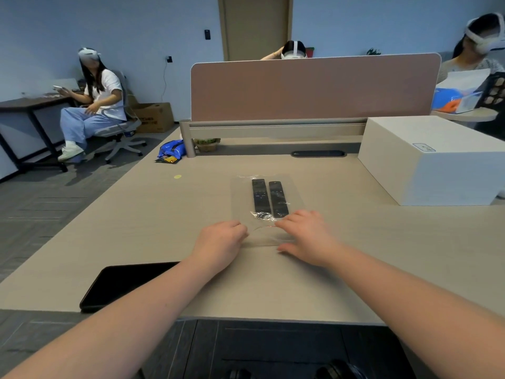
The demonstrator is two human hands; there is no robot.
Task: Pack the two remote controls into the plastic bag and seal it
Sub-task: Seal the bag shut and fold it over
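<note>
Surface [136,220]: beige, carries everything below.
Box [437,165]: white, far right.
Tablet [120,285]: black, near left edge.
Bag [240,198]: clear, flat, centre; 2 remotes [269,198] inside, side by side.
Left hand [218,244]: fingers pinching bag's near edge.
Right hand [307,236]: fingers spread, pressing the same edge.

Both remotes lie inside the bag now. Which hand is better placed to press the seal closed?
Probably the right hand: its fingers lie flat over the plastic bag's near mouth, below the remote controls. The left hand only pinches the mouth's left corner.
</note>
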